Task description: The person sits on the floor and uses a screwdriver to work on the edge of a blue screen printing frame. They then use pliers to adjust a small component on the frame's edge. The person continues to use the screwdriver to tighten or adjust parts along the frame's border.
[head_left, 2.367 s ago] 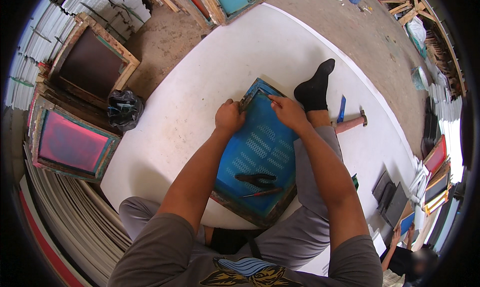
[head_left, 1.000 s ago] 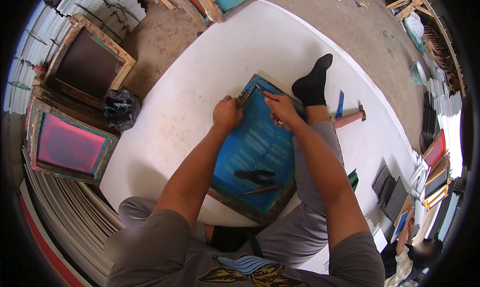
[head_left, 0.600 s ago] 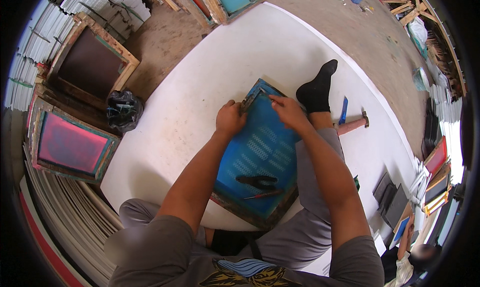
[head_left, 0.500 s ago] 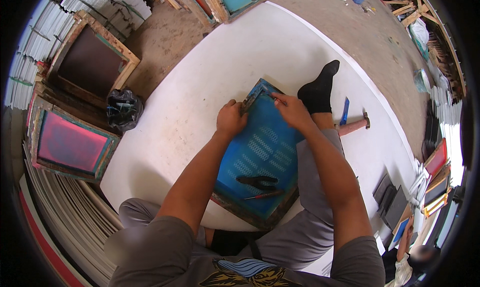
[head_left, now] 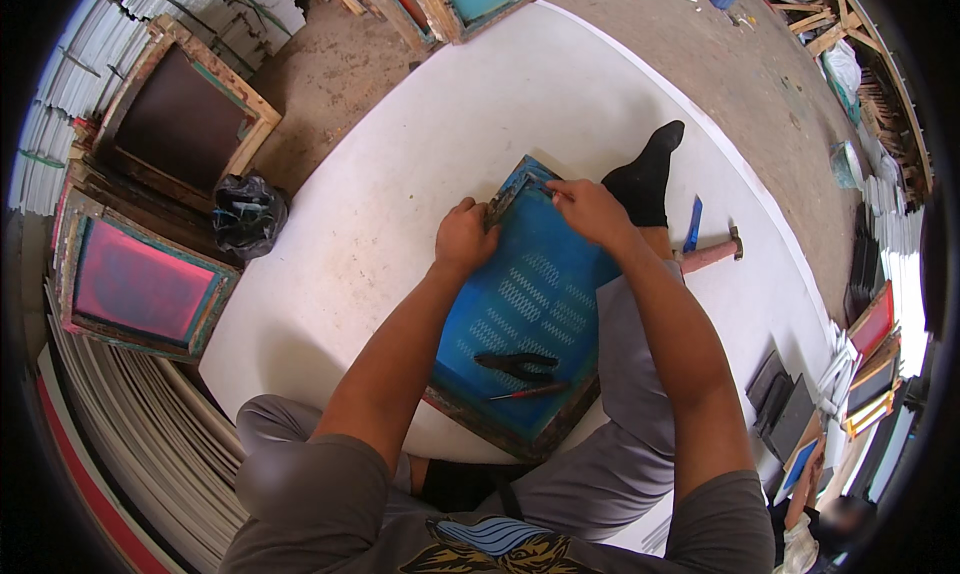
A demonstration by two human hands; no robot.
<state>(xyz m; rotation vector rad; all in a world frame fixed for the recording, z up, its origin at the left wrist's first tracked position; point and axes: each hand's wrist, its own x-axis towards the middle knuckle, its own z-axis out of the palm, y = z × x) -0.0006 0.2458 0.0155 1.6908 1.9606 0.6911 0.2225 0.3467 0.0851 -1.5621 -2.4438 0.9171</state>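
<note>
A screen printing frame with blue mesh and a worn wooden border lies tilted between my legs. My left hand is closed around the frame's left side near its far corner. Close to that corner, on the far right side, my right hand has its fingers pinched at the inner edge; what they hold is too small to make out. Dark-handled pliers rest on the near part of the mesh. Beside them lies a thin screwdriver with a reddish handle.
A white board spreads beneath me. Right of my leg lie a blue utility knife and a hammer. A black plastic bag and more frames, one with pink mesh, stand at the left. Another person's arm shows at the lower right.
My right hand has shifted very slightly at the frame's far corner. The other person's arm at the lower right has moved a little. My left hand keeps its grip.
</note>
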